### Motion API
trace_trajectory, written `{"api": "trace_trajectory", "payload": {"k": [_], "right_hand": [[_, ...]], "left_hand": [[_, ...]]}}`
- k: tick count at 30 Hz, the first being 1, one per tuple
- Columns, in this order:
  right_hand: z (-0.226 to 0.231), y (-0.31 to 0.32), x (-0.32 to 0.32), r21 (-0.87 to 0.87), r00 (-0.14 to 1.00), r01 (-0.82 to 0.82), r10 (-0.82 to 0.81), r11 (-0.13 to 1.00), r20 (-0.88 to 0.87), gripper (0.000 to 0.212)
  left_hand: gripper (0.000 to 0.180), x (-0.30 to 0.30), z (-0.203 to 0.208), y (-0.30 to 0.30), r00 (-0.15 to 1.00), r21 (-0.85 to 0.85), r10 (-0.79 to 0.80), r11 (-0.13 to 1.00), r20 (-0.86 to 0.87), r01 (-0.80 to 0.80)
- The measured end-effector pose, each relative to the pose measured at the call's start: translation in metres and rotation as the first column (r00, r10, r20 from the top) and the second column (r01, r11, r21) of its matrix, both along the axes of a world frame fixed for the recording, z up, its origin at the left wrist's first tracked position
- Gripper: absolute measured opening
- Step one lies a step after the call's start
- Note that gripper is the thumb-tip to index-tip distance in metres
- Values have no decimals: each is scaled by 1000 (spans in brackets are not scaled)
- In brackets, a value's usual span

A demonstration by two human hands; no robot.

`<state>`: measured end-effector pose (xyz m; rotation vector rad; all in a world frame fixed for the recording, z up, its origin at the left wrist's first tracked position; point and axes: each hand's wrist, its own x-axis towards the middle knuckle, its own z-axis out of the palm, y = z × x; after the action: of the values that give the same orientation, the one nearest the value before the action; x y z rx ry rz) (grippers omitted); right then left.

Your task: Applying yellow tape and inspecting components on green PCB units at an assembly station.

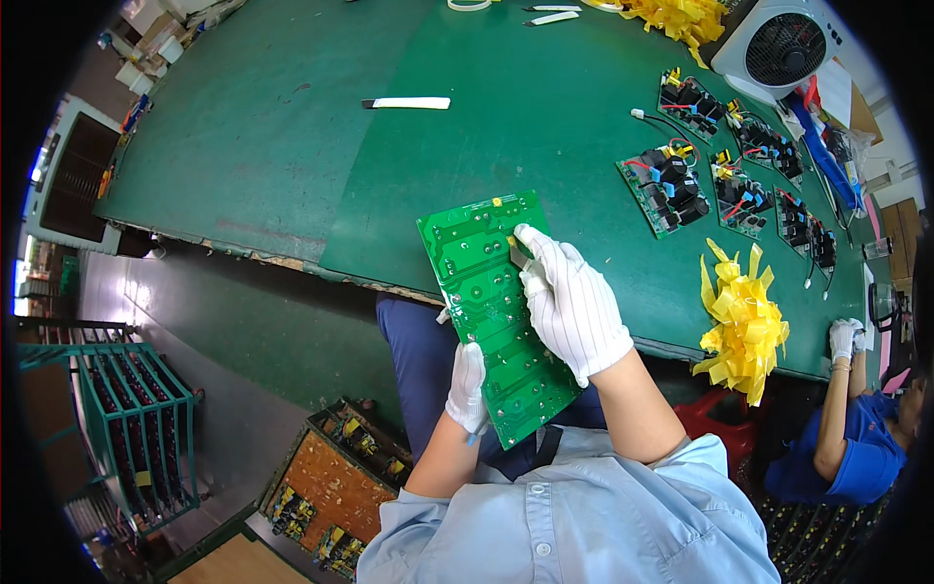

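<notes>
A large green circuit board (501,341) is tilted over the table's front edge, its solder side facing up. My left hand (468,389), in a white glove, is closed on the board's lower left edge, its fingers hidden beneath. My right hand (574,307), in a striped white glove, lies over the board's upper right part with fingers pressed together. A small greyish, flat piece (519,255) shows at those fingertips, next to a bit of yellow tape; its kind is unclear. Another small yellow piece (497,202) sits at the board's top edge.
Several assembled circuit boards (666,190) lie on the green table (467,146) at right, near a yellow tape bundle (744,321) and a fan (783,49). A white-handled tool (409,103) lies farther back. A co-worker (846,438) sits at right; a rack (131,419) stands left.
</notes>
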<state>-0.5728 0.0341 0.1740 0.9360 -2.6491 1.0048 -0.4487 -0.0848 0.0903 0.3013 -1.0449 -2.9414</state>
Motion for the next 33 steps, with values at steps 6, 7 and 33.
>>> {"api": "trace_trajectory", "payload": {"k": [6, 7, 33], "right_hand": [[0, -3, 0, -32, 999, -42, 43, 999, 25, 41], [-3, -1, -3, -71, 997, -72, 74, 995, 15, 41], [-2, 223, 67, 465, 845, 509, -524, 724, -109, 42]], "left_hand": [[62, 0, -1, 3, 999, -41, 33, 999, 8, -33], [62, -1, 1, 4, 999, -23, 49, 999, -2, -50], [76, 11, -18, -7, 997, 137, 57, 989, 51, -64]]}}
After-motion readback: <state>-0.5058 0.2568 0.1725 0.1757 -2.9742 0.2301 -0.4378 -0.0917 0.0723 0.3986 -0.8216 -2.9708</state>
